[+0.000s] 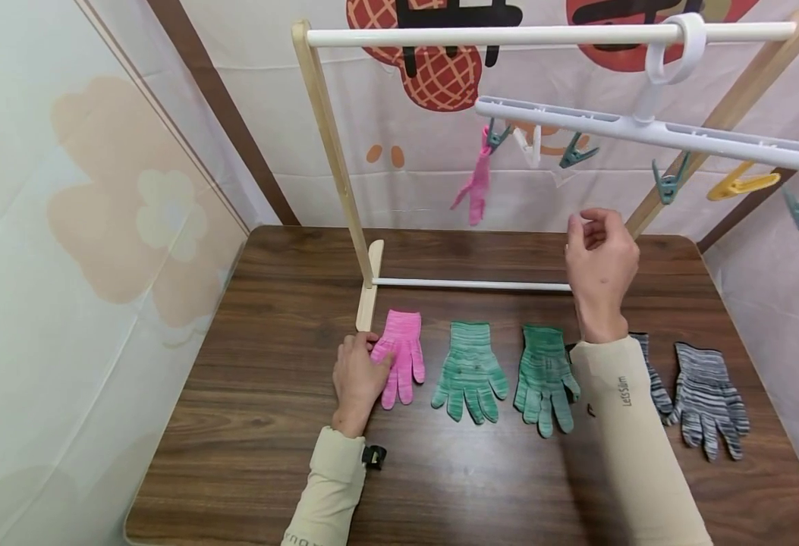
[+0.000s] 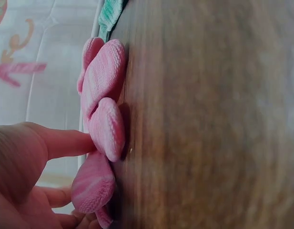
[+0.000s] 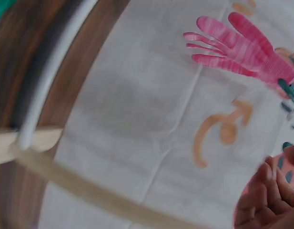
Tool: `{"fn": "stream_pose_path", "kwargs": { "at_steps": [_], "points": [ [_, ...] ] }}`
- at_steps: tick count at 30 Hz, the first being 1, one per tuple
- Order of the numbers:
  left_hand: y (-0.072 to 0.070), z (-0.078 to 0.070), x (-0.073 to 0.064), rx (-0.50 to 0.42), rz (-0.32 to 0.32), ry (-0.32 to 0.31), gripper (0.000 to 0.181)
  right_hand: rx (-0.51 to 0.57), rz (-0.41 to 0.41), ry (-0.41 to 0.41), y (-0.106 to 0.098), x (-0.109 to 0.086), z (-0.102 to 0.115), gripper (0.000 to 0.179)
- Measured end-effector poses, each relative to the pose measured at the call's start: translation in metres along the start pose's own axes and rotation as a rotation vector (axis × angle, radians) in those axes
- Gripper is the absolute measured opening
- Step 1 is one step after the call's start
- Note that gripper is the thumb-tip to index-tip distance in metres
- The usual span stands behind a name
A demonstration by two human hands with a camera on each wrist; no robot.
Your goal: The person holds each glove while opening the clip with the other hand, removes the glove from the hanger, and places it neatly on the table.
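Note:
On the table lies a pink glove, fingers toward the near edge. My left hand is at its left side, pinching the edge between thumb and fingers; in the left wrist view the thumb presses the pink knit. My right hand is raised in the air below the white hanger, fingers loosely curled, with nothing seen in them. A second pink glove hangs from a dark green clip at the hanger's left end; the right wrist view shows that glove with fingers spread.
Two green gloves, one lighter and one darker, lie right of the pink one. Farther right are grey-black striped gloves, one partly behind my right sleeve. White, yellow and green clips hang along the hanger. A wooden-sided rack stands behind.

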State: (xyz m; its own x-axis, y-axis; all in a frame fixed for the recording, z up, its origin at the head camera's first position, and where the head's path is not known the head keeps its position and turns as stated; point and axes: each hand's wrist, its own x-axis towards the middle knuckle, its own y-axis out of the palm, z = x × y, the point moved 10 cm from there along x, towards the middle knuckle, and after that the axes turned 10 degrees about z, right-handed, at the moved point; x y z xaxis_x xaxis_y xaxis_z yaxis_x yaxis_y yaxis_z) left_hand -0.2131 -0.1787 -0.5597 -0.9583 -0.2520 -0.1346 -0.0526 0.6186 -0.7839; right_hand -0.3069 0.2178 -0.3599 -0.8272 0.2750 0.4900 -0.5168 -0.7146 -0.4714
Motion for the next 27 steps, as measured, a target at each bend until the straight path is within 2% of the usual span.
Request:
{"fn": "stream_pose_path", "kwargs": {
  "at_steps": [5, 9, 13, 17, 23, 27],
  "points": [
    [-0.001, 0.002, 0.001, -0.006, 0.004, -0.006, 0.040, 0.002, -0.132, 0.063, -0.023, -0.003, -0.031, 0.036],
    [0.000, 0.003, 0.002, -0.015, 0.007, -0.002, 0.039, 0.008, -0.180, 0.137, -0.036, -0.008, -0.060, 0.040],
    [0.000, 0.005, 0.003, -0.025, 0.007, 0.001, 0.037, -0.003, -0.150, 0.221, -0.037, -0.010, -0.085, 0.042],
    [-0.001, 0.005, 0.004, -0.023, -0.009, 0.011, 0.036, -0.051, -0.064, 0.271, -0.028, -0.006, -0.099, 0.052],
    [0.000, 0.004, 0.004, -0.030, 0.008, 0.015, 0.036, -0.125, -0.005, 0.224, -0.019, -0.003, -0.102, 0.046],
    [-0.009, -0.004, 0.002, -0.016, -0.060, 0.059, 0.033, -0.137, 0.019, 0.205, -0.016, -0.002, -0.101, 0.049]
  ]
}}
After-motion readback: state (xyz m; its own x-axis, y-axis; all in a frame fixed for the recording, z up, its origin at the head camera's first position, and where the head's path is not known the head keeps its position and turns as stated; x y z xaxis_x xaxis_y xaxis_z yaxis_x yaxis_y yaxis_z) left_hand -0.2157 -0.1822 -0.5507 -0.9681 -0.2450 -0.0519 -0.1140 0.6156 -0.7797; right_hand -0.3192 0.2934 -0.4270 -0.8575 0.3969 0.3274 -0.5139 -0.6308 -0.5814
